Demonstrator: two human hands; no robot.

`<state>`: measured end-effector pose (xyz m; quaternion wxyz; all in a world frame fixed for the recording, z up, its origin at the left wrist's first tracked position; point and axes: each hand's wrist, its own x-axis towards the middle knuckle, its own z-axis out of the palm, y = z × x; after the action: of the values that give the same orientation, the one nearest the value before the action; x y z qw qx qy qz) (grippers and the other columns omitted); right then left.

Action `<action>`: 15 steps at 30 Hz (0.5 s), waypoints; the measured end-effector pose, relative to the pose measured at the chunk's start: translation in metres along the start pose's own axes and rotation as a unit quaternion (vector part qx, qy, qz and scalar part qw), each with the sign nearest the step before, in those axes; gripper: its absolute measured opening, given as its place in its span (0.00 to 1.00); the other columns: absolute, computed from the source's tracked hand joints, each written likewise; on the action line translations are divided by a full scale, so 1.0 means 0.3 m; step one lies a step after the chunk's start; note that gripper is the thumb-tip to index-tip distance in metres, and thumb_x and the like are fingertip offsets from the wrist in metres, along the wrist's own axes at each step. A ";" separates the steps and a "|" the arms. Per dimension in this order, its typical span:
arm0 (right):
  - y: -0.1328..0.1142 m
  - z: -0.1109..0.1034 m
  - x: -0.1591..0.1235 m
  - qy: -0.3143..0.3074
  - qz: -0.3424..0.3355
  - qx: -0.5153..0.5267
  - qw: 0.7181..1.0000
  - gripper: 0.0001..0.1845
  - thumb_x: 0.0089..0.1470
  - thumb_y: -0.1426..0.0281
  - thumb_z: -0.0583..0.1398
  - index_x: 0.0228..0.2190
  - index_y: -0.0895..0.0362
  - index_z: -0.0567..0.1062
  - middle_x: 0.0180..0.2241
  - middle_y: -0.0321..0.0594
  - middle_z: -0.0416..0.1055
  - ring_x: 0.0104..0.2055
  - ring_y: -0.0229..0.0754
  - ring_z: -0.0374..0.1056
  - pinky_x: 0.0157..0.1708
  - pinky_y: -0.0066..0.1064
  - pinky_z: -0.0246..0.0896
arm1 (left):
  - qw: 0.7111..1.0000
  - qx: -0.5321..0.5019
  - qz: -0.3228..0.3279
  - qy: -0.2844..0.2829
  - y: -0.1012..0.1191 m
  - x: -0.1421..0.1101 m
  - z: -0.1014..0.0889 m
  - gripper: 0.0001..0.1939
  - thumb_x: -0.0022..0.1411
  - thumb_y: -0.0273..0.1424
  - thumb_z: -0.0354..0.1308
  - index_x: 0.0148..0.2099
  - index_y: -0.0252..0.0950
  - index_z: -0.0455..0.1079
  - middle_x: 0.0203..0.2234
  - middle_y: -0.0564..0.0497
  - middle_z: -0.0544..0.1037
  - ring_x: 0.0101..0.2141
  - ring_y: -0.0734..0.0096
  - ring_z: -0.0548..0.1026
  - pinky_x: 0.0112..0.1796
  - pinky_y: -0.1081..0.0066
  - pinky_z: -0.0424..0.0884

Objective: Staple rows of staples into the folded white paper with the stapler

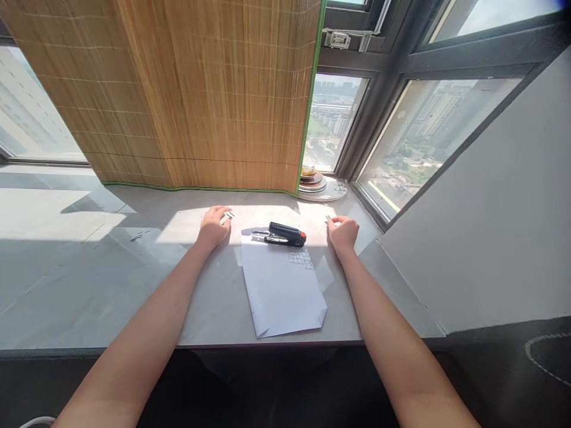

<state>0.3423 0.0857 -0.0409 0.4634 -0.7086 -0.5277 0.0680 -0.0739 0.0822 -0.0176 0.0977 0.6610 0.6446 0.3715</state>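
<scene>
My left hand (215, 226) rests on the pale counter, fingers bent around a small thin metallic strip (229, 214) that looks like staples. On the other side, my right hand (344, 232) is closed, with a similar small thin strip (328, 218) poking out by the thumb. Between the hands lies a black stapler (288, 234) with an orange-red tip, its upper arm raised. It sits across the top of a stack of white paper (285, 297) with folded lower corners. A grid of dark marks (301, 257) shows on the paper just below the stapler.
A bamboo blind (214, 95) with green edging hangs down to the back of the counter (89, 285). Stacked plates (323, 189) stand in the corner by the windows. Small dark bits (140, 236) lie left of my left hand. A white wall (491, 208) bounds the right.
</scene>
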 end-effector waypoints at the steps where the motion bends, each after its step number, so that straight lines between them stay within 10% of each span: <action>1: 0.006 0.005 -0.002 -0.007 0.000 -0.007 1.000 0.09 0.49 0.67 0.60 0.27 0.57 0.80 0.35 0.53 0.79 0.43 0.58 0.69 0.46 0.48 0.66 | 0.999 0.021 0.003 -0.024 -0.003 -0.003 0.010 0.19 0.61 0.29 0.57 0.53 0.42 0.79 0.61 0.41 0.75 0.61 0.46 0.70 0.59 0.50 0.66; 9: -0.070 0.008 -0.035 0.048 -0.094 0.057 0.993 0.13 0.55 0.64 0.60 0.35 0.56 0.83 0.35 0.46 0.76 0.40 0.51 0.68 0.43 0.44 0.67 | 0.997 0.048 0.055 -0.019 -0.002 -0.012 0.030 0.09 0.62 0.28 0.57 0.38 0.42 0.79 0.45 0.42 0.82 0.50 0.46 0.75 0.55 0.49 0.65; 15: -0.260 -0.021 -0.156 -0.230 -0.282 0.218 0.905 0.18 0.67 0.55 0.60 0.49 0.51 0.82 0.42 0.42 0.76 0.44 0.45 0.71 0.42 0.37 0.69 | 0.990 -0.133 0.049 -0.018 0.078 -0.028 0.017 0.08 0.69 0.35 0.56 0.39 0.40 0.75 0.33 0.48 0.80 0.35 0.62 0.77 0.43 0.62 0.72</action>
<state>0.2722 0.0451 0.0010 0.4720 -0.3760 -0.7696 0.2087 -0.0515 0.0727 -0.0099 0.1783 0.6796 0.5544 0.4461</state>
